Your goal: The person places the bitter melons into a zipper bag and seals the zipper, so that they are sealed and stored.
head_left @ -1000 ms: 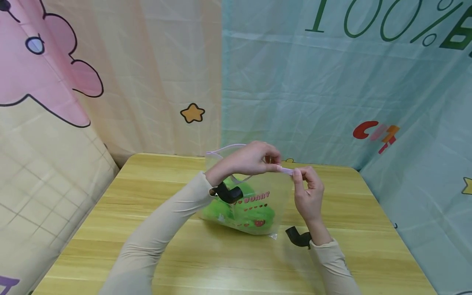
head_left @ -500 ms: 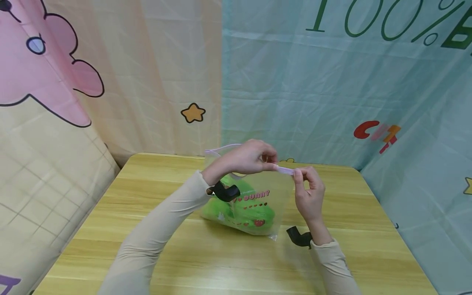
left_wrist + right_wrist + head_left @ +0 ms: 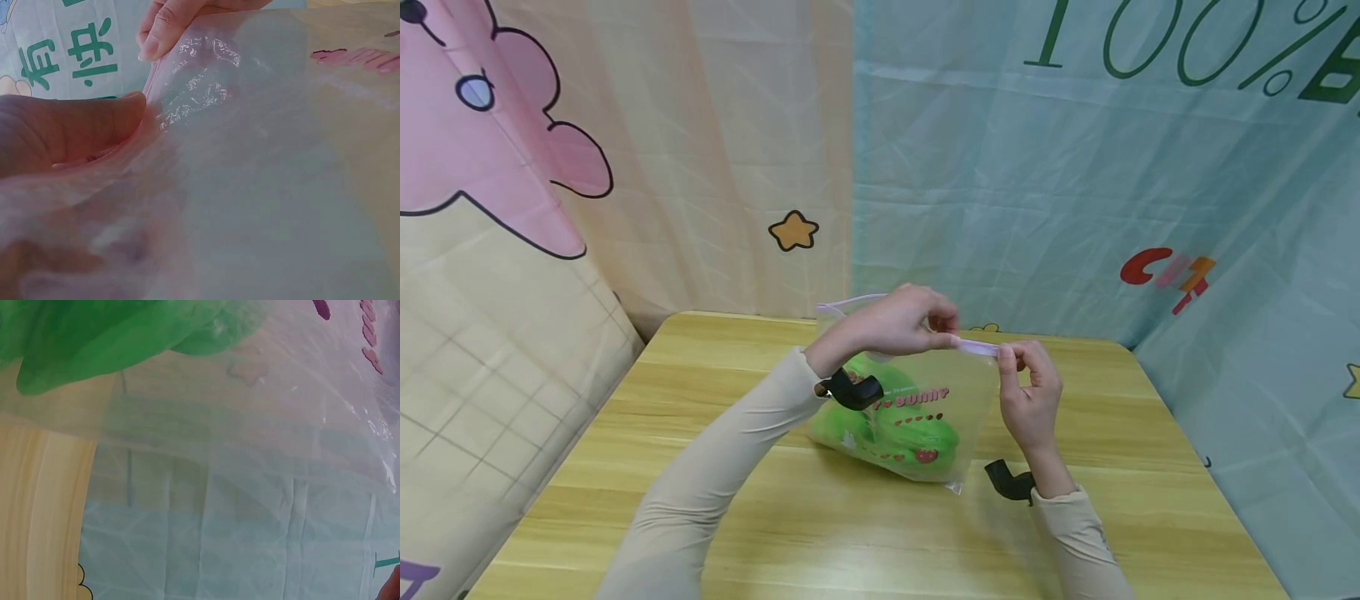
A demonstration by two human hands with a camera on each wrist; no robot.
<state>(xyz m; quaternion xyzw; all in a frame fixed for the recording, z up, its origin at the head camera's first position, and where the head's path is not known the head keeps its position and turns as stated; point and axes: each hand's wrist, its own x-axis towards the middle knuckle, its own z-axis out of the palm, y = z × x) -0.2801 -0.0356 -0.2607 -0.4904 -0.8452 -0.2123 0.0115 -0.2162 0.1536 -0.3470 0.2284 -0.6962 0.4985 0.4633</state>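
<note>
A translucent zip bag with pink lettering stands on the table, soft green things inside it. My left hand pinches the lilac zip strip along the top, its thumb lying against the strip in the left wrist view. At the strip's right end my right hand pinches the corner between thumb and curled fingers. Left of my left hand the bag's mouth gapes. In the right wrist view the bag's green contents show through the film, and only a sliver of hand appears.
The wooden table spreads around the bag. Behind it hangs a printed curtain, with more cloth along the right side. A black camera mount sits on each wrist, such as the right mount.
My left hand has slid a little to the left along the zip strip, so a longer stretch of strip shows between the hands. My right hand keeps almost the same place.
</note>
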